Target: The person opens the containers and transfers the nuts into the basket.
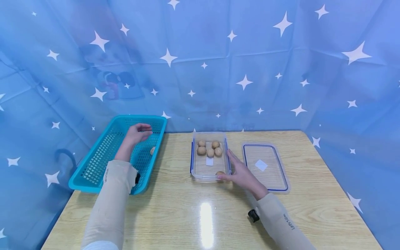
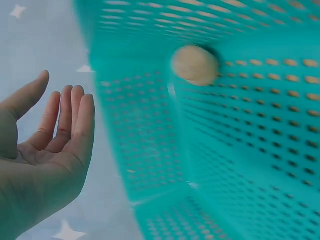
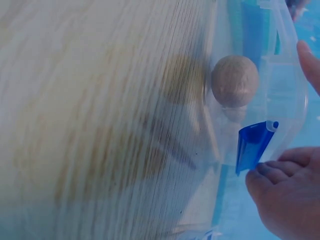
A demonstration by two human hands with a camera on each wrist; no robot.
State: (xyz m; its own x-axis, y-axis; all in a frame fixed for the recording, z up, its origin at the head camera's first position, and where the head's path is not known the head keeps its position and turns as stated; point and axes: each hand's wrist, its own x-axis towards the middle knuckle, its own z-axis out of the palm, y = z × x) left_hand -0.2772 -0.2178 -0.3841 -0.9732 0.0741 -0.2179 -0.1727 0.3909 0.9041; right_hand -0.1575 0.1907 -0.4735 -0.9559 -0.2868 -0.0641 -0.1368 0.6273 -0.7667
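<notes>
Five walnuts are bunched towards twelve o'clock inside the clear box, and a sixth walnut sits down at five o'clock, right by the thumb. That makes six boxed, so by my reckoning most of the moving is done! What's left? One leftover walnut, tucked against the wall at three o'clock in the teal basket; I can't tell whether the forearm hides more. The lid is off, lying flat on the table at three o'clock from the box, so closing up looks undone too.

To the hands! The left hand hangs over the basket at one o'clock, palm bare, thumb well apart from gently bent fingers, nothing in its grasp. The right hand takes the box at its five o'clock corner, thumb by the near rim, fingers at the blue latch; how firmly it grips, I can't say. The two hands are well apart.

And the walnuts themselves: light brown, rounded, one showing fine pale veining in the right wrist view. The basket one is paler and blurred, its shell detail lost, and every shell I can make out looks whole.
</notes>
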